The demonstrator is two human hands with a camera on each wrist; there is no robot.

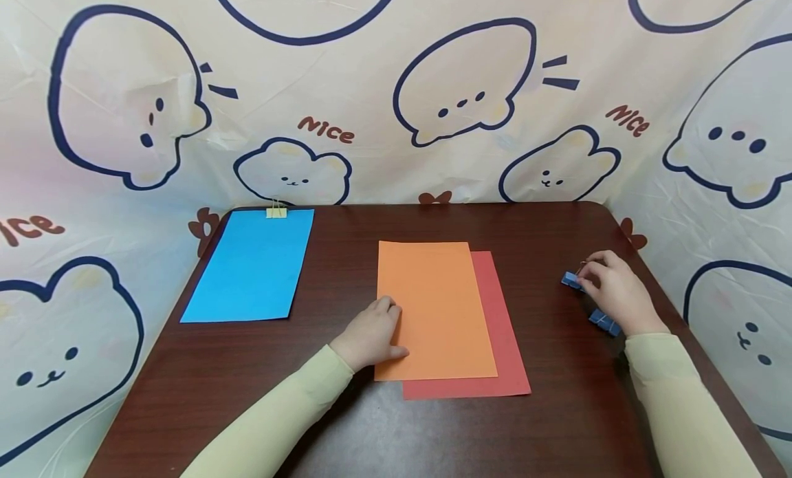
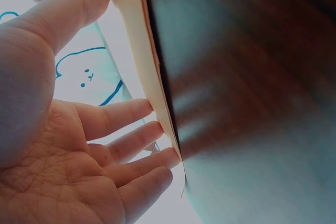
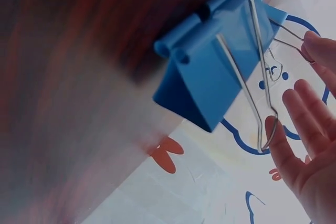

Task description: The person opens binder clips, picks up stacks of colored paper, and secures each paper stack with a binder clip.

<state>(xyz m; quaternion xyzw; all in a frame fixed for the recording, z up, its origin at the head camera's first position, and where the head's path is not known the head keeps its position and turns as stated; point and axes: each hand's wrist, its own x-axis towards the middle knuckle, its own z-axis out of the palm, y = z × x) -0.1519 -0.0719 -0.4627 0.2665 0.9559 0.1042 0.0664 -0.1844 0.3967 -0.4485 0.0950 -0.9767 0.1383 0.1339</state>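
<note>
My left hand [image 1: 372,332] rests at the left edge of an orange sheet [image 1: 439,306], which lies partly over a red sheet [image 1: 507,347]. Thumb and fingertips touch the paper's edge in the left wrist view, with the fingers [image 2: 121,119] nearly straight. On the right, my right hand [image 1: 619,292] pinches the wire handle of a blue binder clip [image 1: 572,280] that stands on the table. A second blue binder clip [image 1: 604,322] lies just below the hand. It looms large in the right wrist view, where this binder clip [image 3: 215,66] partly hides the other.
A bright blue sheet [image 1: 250,272] lies at the table's back left, with a yellow binder clip [image 1: 276,212] on its top edge. The brown table [image 1: 346,423] meets a patterned cloth [image 1: 371,86] at the back and sides.
</note>
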